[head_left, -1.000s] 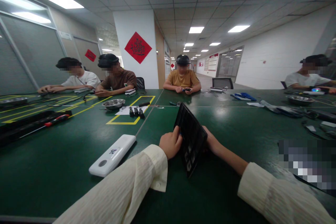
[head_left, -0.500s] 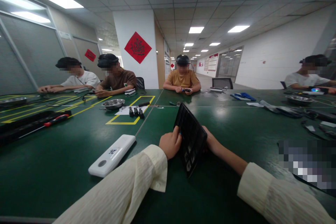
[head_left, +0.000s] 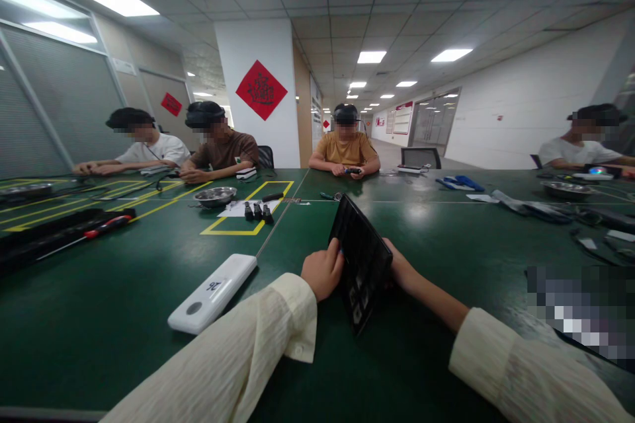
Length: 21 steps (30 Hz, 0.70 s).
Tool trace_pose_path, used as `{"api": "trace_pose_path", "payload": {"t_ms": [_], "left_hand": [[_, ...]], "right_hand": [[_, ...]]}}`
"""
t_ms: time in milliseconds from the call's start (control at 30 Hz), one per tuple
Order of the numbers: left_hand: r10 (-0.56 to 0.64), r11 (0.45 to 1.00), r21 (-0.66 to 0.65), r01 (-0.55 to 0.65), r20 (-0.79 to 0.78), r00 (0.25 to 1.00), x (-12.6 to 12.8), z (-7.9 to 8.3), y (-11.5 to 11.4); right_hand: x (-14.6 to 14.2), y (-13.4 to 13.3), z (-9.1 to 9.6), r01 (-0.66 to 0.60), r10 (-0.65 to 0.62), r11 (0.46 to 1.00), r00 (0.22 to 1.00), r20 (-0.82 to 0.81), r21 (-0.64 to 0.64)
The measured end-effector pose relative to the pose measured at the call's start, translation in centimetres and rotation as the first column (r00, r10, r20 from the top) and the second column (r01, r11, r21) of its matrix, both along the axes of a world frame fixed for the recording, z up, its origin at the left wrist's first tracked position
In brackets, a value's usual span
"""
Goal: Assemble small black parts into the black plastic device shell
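A thin black rectangular panel (head_left: 364,263), shaped like a tablet, stands tilted between my two hands above the green table (head_left: 421,357). Pale patches show near its lower end; what kind of thing it is, I cannot make out. My left hand (head_left: 321,272) is closed at its left edge, the fingers bent against that side. At the right edge my right hand (head_left: 401,267) grips it, with most of those fingers hidden behind the panel. To the left of my left forearm lies a white power bank (head_left: 213,294) marked 26.
Several black clips (head_left: 258,213) lie on white paper inside a yellow taped outline, near a metal bowl (head_left: 215,195). A black tray (head_left: 59,231) holding a red-handled screwdriver (head_left: 102,227) is at left. Cables and a blue item (head_left: 459,183) lie right. People sit around the table.
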<state>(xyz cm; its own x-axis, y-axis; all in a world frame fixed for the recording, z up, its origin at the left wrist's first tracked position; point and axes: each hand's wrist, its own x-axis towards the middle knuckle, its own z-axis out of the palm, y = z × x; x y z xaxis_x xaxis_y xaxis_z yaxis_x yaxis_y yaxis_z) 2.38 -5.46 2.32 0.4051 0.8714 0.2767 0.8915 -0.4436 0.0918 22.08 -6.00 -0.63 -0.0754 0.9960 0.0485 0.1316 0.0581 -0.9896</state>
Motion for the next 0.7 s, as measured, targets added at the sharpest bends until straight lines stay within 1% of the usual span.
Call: {"api": "trace_pose_path", "payload": {"t_ms": [200, 367, 467, 567, 700], "left_hand": [[-0.010, 1.000, -0.008, 0.011, 0.019, 1.000, 0.0, 0.2, -0.2], [-0.015, 1.000, -0.005, 0.015, 0.026, 1.000, -0.1, -0.1, 0.0], [-0.013, 1.000, -0.001, 0.013, 0.025, 1.000, -0.1, -0.2, 0.2], [-0.007, 1.000, -0.015, 0.008, 0.041, 0.999, -0.1, -0.1, 0.2], [-0.006, 0.999, -0.044, 0.010, 0.082, 0.997, -0.2, 0.1, 0.1]], "right_hand": [[0.2, 0.3, -0.5, -0.011, 0.012, 1.000, 1.000, -0.021, 0.012], [0.3, 0.3, -0.7, -0.009, 0.010, 0.999, 0.999, -0.033, 0.031], [0.3, -0.3, -0.4, -0.066, 0.069, 0.994, 0.997, -0.031, 0.086], [0.1, -1.1, 0.3, -0.116, 0.116, 0.982, 0.993, 0.009, 0.148], [-0.2, -1.7, 0.8, -0.079, 0.064, 0.978, 0.994, 0.084, 0.193]]}}
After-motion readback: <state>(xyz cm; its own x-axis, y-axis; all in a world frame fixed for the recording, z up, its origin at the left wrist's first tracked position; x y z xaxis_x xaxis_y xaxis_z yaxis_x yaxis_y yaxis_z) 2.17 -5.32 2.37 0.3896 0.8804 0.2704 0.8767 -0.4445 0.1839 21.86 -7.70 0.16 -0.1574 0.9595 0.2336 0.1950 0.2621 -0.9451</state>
